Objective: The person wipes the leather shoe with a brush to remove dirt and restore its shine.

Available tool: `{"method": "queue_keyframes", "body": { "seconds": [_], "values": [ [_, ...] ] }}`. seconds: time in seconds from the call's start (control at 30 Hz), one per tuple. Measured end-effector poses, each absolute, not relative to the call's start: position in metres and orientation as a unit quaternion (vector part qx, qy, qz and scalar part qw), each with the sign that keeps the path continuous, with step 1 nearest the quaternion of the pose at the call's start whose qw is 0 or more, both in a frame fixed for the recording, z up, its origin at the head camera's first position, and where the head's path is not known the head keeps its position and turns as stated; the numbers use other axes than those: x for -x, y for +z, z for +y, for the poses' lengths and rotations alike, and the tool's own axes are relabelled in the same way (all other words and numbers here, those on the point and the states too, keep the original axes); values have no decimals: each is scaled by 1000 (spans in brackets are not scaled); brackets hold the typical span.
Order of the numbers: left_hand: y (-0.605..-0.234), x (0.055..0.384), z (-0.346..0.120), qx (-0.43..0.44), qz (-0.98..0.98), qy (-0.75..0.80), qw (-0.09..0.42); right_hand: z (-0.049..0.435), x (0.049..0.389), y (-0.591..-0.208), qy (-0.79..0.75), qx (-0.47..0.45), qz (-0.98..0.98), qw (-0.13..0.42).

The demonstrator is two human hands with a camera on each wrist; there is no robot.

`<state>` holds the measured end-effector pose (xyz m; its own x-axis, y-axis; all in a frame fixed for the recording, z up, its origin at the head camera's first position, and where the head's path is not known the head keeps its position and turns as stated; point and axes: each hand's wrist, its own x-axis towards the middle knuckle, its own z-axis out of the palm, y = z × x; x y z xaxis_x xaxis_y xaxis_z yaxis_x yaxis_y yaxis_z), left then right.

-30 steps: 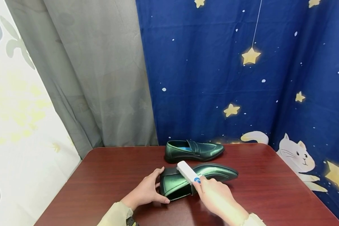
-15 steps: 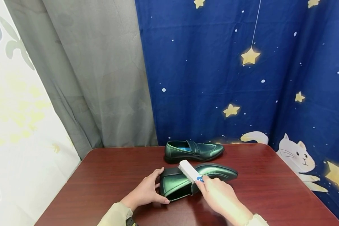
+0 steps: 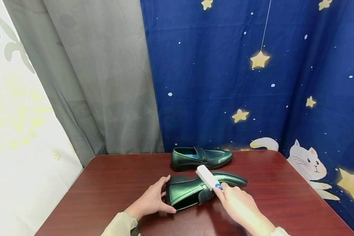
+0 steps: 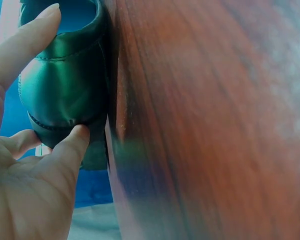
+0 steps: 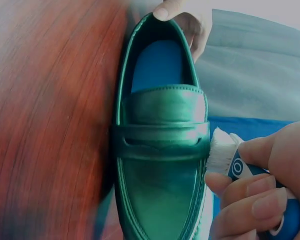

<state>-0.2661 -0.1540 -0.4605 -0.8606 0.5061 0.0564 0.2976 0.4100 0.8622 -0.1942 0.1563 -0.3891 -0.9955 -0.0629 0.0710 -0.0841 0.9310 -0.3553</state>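
Observation:
A shiny green loafer (image 3: pixel 181 189) lies on its side, its opening turned toward me and its toe to the right. My left hand (image 3: pixel 151 199) grips it at the heel, thumb at the opening's rim; the left wrist view shows fingertips against the heel (image 4: pixel 65 90). In my right hand (image 3: pixel 239 203) is a white brush (image 3: pixel 207 175) with a blue mark, held by its handle. Its white bristles (image 5: pixel 221 152) meet the upper-facing side of the loafer near the strap, as the right wrist view also shows. A blue insole (image 5: pixel 157 65) is visible inside.
The matching green loafer (image 3: pixel 213 158) stands upright close behind, near the far edge of the red-brown table (image 3: pixel 121 177). Beyond that edge hang a grey curtain (image 3: pixel 115 82) and a blue curtain with stars (image 3: pixel 206 82).
The brush and my right hand have moved to the right along the loafer's side, from the heel part toward the strap and toe. My left hand keeps its hold on the heel.

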Motion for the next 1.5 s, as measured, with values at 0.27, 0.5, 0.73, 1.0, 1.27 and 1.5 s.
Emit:
{"method": "queue_keyframes", "body": {
  "seconds": [0.27, 0.5, 0.73, 1.0, 1.27, 1.5],
  "values": [
    [-461, 266, -154, -244, 832, 487, 106, 173, 192, -389, 171, -21, -985, 22],
    [-460, 266, -153, -244, 828, 493, 110, 189, 186, -393, 167, -3, -985, 33],
    [-460, 265, -154, -240, 828, 494, 111, 200, 182, -397, 171, 2, -985, 30],
    [-460, 266, -153, -241, 828, 494, 112, 218, 180, -399, 179, 19, -984, 2],
    [-459, 266, -153, -239, 829, 493, 110, 236, 178, -403, 184, 36, -982, -24],
    [-460, 266, -155, -238, 829, 494, 111, 247, 177, -408, 191, 49, -979, -50]
  ]
}}
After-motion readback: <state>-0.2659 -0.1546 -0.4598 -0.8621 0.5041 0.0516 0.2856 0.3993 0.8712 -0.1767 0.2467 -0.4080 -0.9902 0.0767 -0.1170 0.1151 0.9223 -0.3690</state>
